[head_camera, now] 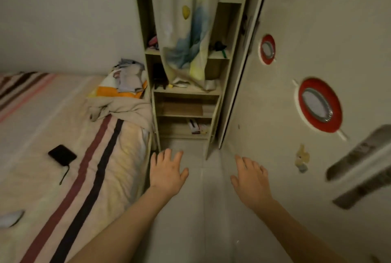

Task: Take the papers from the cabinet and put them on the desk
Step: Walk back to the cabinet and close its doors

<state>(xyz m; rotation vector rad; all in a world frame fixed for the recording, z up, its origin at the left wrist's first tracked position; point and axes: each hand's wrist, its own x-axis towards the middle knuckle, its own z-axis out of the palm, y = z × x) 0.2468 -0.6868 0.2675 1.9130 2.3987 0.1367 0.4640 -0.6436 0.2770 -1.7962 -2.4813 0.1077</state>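
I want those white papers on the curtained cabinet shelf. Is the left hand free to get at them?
Probably yes. The left hand is open and empty, and the floor between it and the cabinet looks bare. The curtain hangs just above the papers and may need brushing aside.

We could not see the middle of the cabinet (186,93), because a hanging curtain (186,30) covered its upper shelves and hid whatever lay behind it. The small things on the lowest shelf (195,126) were too blurred for us to tell whether they were papers. A grey shape (359,157) at the right edge was smeared and cut off, so we could not name it.
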